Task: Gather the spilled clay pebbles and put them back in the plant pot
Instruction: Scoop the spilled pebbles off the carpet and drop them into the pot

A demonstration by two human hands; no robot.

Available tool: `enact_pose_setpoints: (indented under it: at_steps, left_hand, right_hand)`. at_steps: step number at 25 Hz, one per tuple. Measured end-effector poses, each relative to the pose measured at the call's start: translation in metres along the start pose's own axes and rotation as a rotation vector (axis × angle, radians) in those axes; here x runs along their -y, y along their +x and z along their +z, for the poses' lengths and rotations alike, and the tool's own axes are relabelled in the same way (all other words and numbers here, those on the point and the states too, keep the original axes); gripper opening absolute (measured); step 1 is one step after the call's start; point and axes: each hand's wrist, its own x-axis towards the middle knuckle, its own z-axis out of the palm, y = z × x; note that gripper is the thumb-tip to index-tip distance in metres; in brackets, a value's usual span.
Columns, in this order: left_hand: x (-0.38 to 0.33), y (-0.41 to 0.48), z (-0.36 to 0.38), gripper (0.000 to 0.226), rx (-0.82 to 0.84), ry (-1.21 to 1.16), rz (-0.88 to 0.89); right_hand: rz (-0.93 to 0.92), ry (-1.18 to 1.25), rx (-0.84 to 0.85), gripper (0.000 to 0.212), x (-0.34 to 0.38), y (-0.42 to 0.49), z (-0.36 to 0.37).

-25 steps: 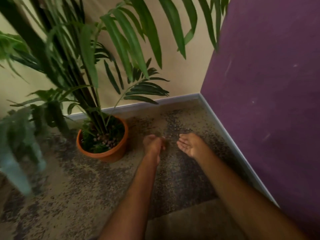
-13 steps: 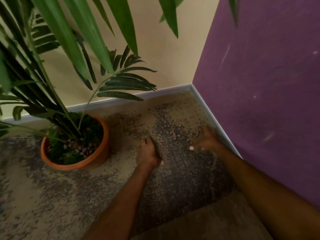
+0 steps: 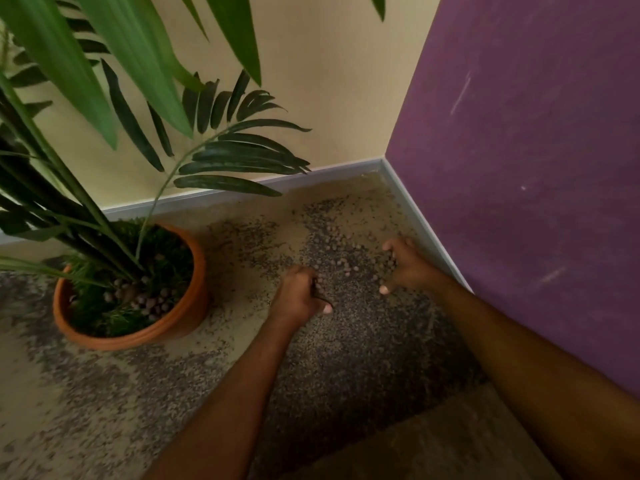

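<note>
Both hands' fingers (image 3: 393,252) curl out of sight; palm fronds (image 3: 138,46) run past the top edge.

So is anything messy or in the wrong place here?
Yes. Small round brown clay pebbles lie scattered on the speckled carpet between both hands, near the purple wall. They belong in the orange terracotta plant pot.

Between the plant pot (image 3: 145,327) and the purple wall (image 3: 526,168) the floor (image 3: 242,237) is open. Palm leaves (image 3: 239,157) hang over the pot; the baseboard (image 3: 426,223) closes the right side.
</note>
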Motion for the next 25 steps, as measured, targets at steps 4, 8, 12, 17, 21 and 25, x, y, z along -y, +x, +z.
enact_pose_setpoints:
  at_steps: [4, 8, 12, 17, 21, 25]
  left_hand:
    - [0.002, -0.003, 0.0, 0.081, 0.004, -0.032, 0.04]
    - [0.007, -0.005, 0.002, 0.088, 0.007, 0.048, 0.066]
    - [0.006, -0.001, 0.008, 0.084, 0.003, 0.046, 0.079]
    - [0.0, -0.002, 0.007, 0.072, -0.008, 0.034, 0.115]
    - [0.0, -0.003, 0.008, 0.058, -0.002, 0.033, 0.13]
    - [0.006, -0.006, 0.002, 0.068, -0.006, -0.022, 0.114]
  right_hand:
    - [-0.057, -0.092, -0.006, 0.089, 0.007, 0.004, 0.002]
    - [0.046, -0.087, 0.017, 0.133, 0.01, 0.007, 0.003]
    - [-0.033, -0.09, 0.024, 0.093, 0.016, 0.005, 0.01]
    - [-0.105, -0.069, 0.083, 0.071, 0.024, -0.003, 0.019]
    - [-0.178, -0.051, 0.097, 0.066, 0.037, -0.017, 0.032]
    - [-0.175, -0.002, 0.104, 0.061, 0.044, -0.031, 0.048]
